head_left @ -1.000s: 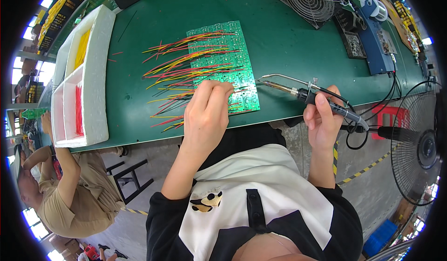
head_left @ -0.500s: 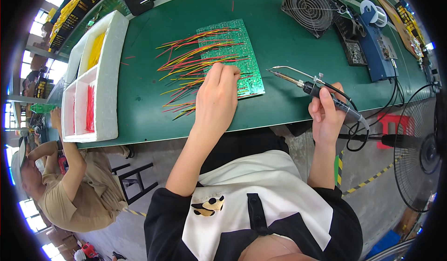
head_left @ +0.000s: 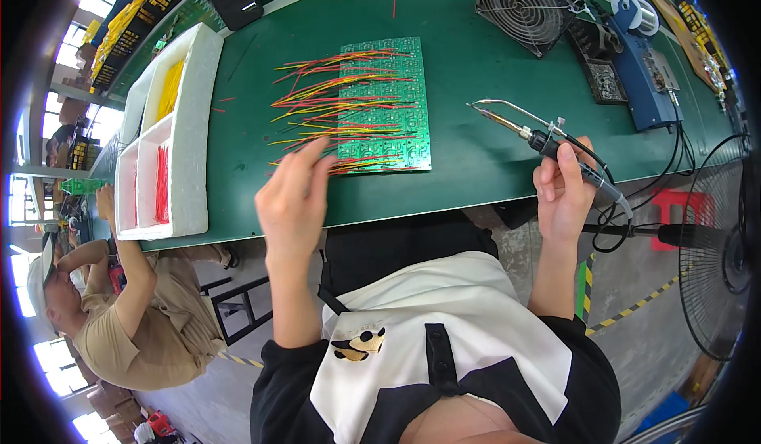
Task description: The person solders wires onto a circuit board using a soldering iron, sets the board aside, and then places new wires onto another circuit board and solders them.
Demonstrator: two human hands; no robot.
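Note:
My right hand [head_left: 564, 186] is closed around the dark handle of a soldering iron [head_left: 547, 141], with a thin metal tube running along it. The iron's tip points up and left, apart from the board. A green circuit board panel [head_left: 412, 119] lies on the bench, with red, yellow and black wires [head_left: 317, 105] in rows across it, their free ends reaching left past its edge. My left hand [head_left: 292, 202] hovers by the lower wire ends, left of the board. It is slightly blurred, thumb and forefinger apart, with nothing visible between them.
At left, a white foam box [head_left: 202, 127] holds yellow and red wires in compartments. Across the bench stand a black fan [head_left: 523, 8], a blue soldering station [head_left: 646, 87] and a solder spool [head_left: 636, 16]. A co-worker [head_left: 119, 317] sits at left; a large floor fan [head_left: 713, 262] is at right.
My left hand has moved left and down off the board to the wire ends. The board has turned a little and lies straighter. The soldering iron has shifted slightly right.

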